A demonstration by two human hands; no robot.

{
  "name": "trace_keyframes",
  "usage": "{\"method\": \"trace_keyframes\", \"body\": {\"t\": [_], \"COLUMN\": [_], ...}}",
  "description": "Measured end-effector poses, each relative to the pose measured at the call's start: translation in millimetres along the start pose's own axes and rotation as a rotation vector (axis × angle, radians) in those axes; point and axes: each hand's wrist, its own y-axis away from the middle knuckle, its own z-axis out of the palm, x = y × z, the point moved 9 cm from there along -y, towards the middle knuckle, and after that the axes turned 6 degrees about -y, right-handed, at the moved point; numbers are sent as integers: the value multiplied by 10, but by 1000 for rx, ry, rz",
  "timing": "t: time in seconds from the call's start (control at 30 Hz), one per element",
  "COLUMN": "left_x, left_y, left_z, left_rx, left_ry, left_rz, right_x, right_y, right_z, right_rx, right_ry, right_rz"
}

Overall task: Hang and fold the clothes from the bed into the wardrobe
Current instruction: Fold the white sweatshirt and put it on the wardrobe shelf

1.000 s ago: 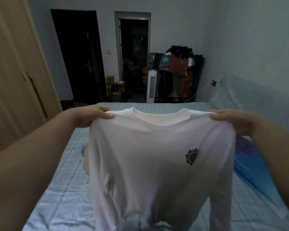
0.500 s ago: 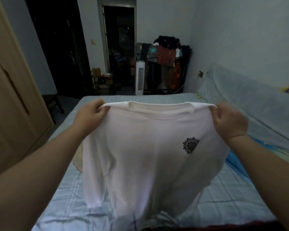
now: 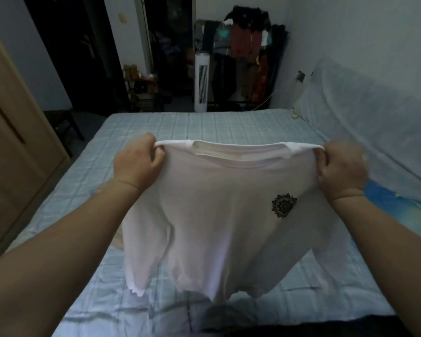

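Over bed (image 3: 156,125), shirt (image 3: 219,215) seemingly lower.

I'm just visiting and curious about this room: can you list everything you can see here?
shirt: one, white with a dark flower badge, held up over the bed
bed: one, pale blue checked sheet, middle
wardrobe: one, tan wood, left
tower fan: one, white, beyond the bed
clothes rack: one, dark and orange garments, far wall
blue cloth: one, right side of the bed
left hand: grips the shirt's left shoulder
right hand: grips the right shoulder
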Motion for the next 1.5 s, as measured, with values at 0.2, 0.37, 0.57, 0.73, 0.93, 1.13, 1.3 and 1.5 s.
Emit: {"method": "trace_keyframes", "body": {"t": [0.2,0.37,0.57,0.73,0.93,1.13,1.3,1.5], "left_x": [108,4,-380,-735,-1004,-1026,-989,-548], "left_y": [-668,-1139,-1321,-1161,-925,-961,-939,-784], "left_z": [1433,3120,5590,7269,8202,8197,8166,7571], "left_rx": [-161,-302,-480,-545,-519,-372,-415,-490], "left_ry": [-89,-177,-265,-335,-322,-268,-383,-282], "left_rz": [-22,-29,-57,-80,-129,-110,-92,6], "right_x": [511,935,1473,1795,2062,2054,2001,1714], "right_y": [-338,-391,138,746,1196,1166,1172,1350], "right_z": [1521,3282,5826,7406,8159,8204,8135,7506], "right_rx": [-163,-337,-545,-641,-611,-581,-615,-739], "right_ry": [36,92,158,184,117,71,154,105], "right_rz": [101,114,74,66,76,79,79,127]}}
